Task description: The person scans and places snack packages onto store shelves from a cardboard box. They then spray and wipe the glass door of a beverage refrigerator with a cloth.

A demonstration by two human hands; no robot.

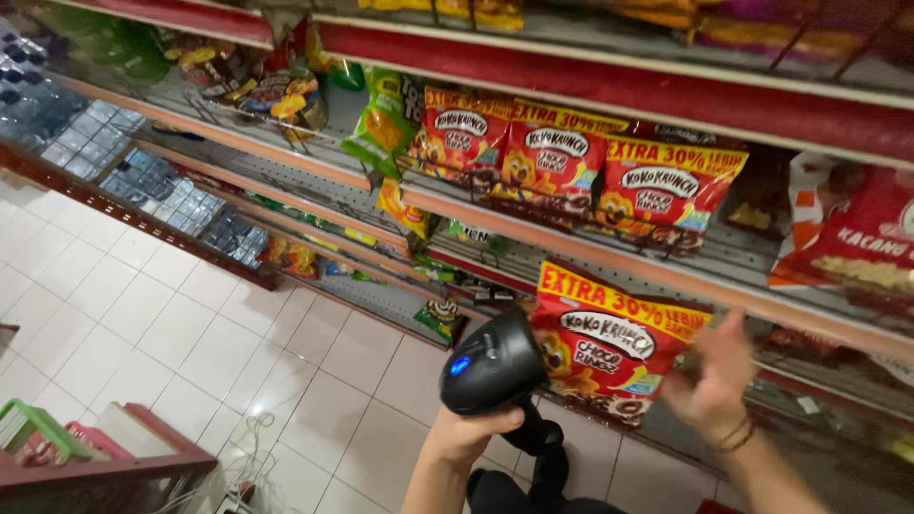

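The red foil cereal bag (609, 343), glossy and crinkled with a yellow band across its top, hangs off the edge of the red metal shelf (666, 276), pinched at its right edge by the right hand (709, 381), thumb and fingers closed on it. Just left of the bag, the left hand (466, 433) is wrapped tight around the grip of a black plastic barcode scanner (495, 366), its rounded head with a small blue light almost touching the bag's lower left corner. Above the bag, three matching bags (571, 162) stand on the wire-fronted shelf. Left of the bag and lower, white glossy floor tiles (190, 333) spread out.
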